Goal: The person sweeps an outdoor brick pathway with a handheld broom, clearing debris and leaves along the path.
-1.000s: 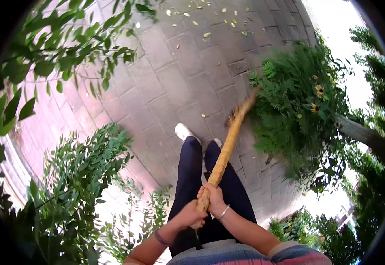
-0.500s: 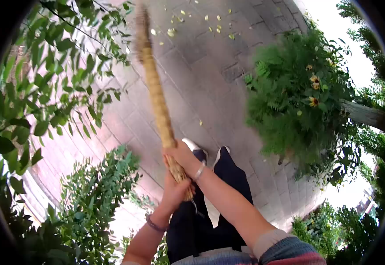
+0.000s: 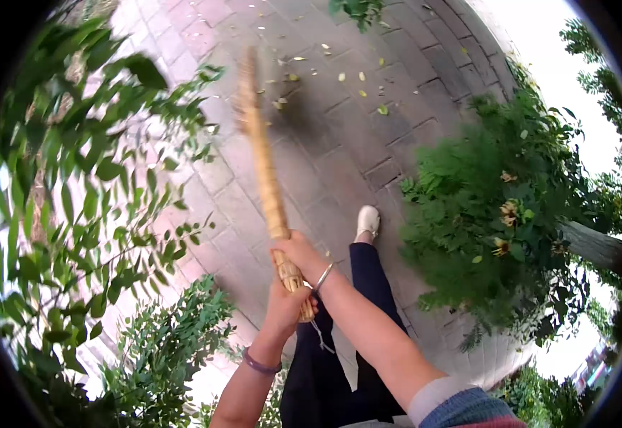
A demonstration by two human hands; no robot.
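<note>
Straw-yellow, the broom (image 3: 266, 171) is grasped by the fingers of the right hand (image 3: 297, 251) and, below it, the left hand (image 3: 282, 305). Its blurred head (image 3: 249, 93), directed toward the bush (image 3: 453, 192) a second ago, is now carried leftward; scattered leaves (image 3: 341, 76) on the paving (image 3: 325, 175) are thereby approached, and the right shoe (image 3: 368, 220) is set forward.

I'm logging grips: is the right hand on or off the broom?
On. The right hand wraps around the broom, above the left hand, which grips nearer the handle's end.
</note>
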